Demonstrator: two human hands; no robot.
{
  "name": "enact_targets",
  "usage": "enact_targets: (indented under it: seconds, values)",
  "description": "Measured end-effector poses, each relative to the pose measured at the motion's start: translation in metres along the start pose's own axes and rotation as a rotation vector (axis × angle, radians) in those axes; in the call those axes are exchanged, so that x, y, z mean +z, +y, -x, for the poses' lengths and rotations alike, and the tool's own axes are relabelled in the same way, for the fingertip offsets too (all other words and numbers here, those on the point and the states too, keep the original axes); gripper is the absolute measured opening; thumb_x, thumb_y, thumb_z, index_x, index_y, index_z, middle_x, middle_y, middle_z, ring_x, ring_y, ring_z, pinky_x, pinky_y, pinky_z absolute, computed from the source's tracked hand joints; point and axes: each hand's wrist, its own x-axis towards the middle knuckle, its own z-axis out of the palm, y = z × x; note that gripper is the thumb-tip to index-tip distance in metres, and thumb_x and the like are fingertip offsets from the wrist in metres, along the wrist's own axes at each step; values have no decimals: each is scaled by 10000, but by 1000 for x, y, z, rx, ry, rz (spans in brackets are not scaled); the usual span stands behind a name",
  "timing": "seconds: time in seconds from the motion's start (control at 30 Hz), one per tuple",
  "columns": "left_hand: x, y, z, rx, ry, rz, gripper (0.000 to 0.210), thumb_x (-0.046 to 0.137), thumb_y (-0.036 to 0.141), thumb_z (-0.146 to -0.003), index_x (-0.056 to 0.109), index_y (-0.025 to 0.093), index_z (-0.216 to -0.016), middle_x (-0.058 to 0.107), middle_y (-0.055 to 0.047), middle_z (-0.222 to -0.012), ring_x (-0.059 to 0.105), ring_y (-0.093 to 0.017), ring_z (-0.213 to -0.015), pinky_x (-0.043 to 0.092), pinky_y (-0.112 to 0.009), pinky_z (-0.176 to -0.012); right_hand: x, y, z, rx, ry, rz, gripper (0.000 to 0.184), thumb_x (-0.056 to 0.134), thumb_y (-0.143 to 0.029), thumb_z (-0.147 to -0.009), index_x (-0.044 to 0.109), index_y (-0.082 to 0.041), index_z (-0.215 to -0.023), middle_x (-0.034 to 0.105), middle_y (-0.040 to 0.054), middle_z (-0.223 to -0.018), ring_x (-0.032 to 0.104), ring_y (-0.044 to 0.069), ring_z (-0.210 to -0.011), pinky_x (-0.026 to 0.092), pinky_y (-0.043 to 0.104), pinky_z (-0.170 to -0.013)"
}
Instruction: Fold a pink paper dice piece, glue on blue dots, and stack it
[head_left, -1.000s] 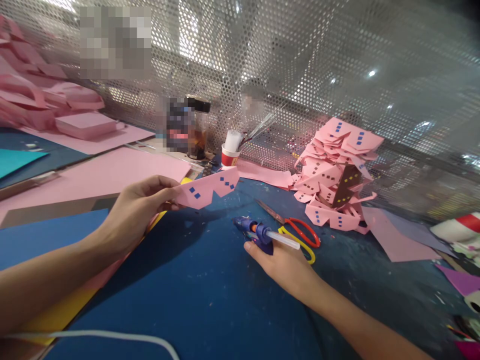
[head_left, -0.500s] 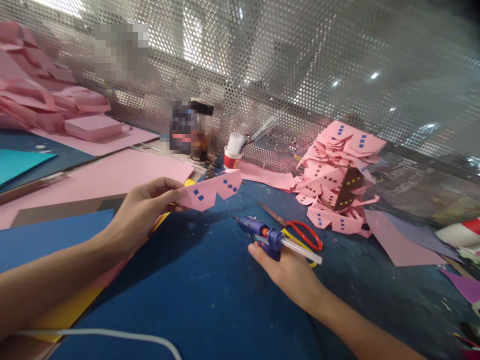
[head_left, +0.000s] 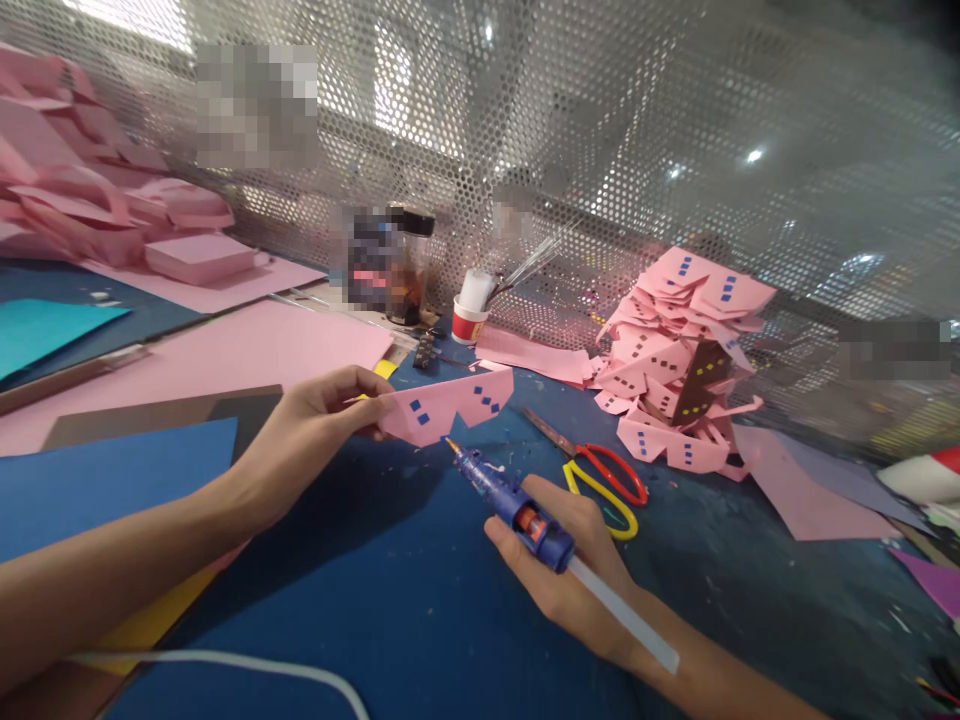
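Observation:
Pinched in my left hand (head_left: 337,410) is the left end of a pink foam piece (head_left: 442,408), notched along its lower edge and dotted with small blue squares. My right hand (head_left: 570,550) is closed around a blue hot glue gun (head_left: 499,490), its handle mostly hidden by my fingers. A whitish glue stick (head_left: 626,612) sticks out from the gun's back end. The nozzle points up and left, close to the pink piece's lower edge; whether they touch I cannot tell. Scissors (head_left: 611,480) with red and yellow handles lie just beyond my right hand.
A tall pile of similar pink pieces (head_left: 667,360) stands at the right against the perforated metal screen (head_left: 450,120). A red and white cup (head_left: 469,322) and a dark-lidded jar (head_left: 409,270) stand at the back. Pink sheets (head_left: 300,335) lie left; a white cord (head_left: 247,662) runs along the front.
The glue gun has swung round and moved left, bringing its nozzle near the pink piece's lower edge. My left hand and the piece have shifted slightly right and down in view.

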Motion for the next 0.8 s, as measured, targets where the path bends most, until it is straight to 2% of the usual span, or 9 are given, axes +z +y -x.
enact_targets:
  seconds: [0.2,0.43,0.67,0.8]
  values:
    - [3,2,2,19,-26,-30,152,677,362,-819,673,213,-795,651,10,-710,561,-151,-688,441,-255,-669,2,8,4,-125,-54,48,179,638,-118,-808,485,-208,-827,525,-28,-756,498,117,-641,333,265,-605]
    - [3,2,4,33,-47,-49,123,664,331,-824,671,210,-803,648,8,-721,568,-151,-684,444,-255,-661,2,12,4,-167,-70,91,103,607,-171,-866,512,-211,-860,551,-6,-776,504,144,-667,326,286,-625]
    - [4,5,5,12,-56,-54,221,700,426,-829,653,211,-802,644,29,-715,559,-139,-688,426,-233,-667,5,14,4,-200,-50,124,102,608,-196,-870,508,-213,-880,544,-9,-774,503,150,-672,309,290,-625]
    - [4,4,5,15,-61,-56,213,696,424,-832,663,214,-818,648,29,-723,562,-145,-693,423,-237,-671,4,13,3,-200,-57,133,95,604,-194,-860,512,-212,-875,542,-7,-773,502,152,-674,303,290,-622]
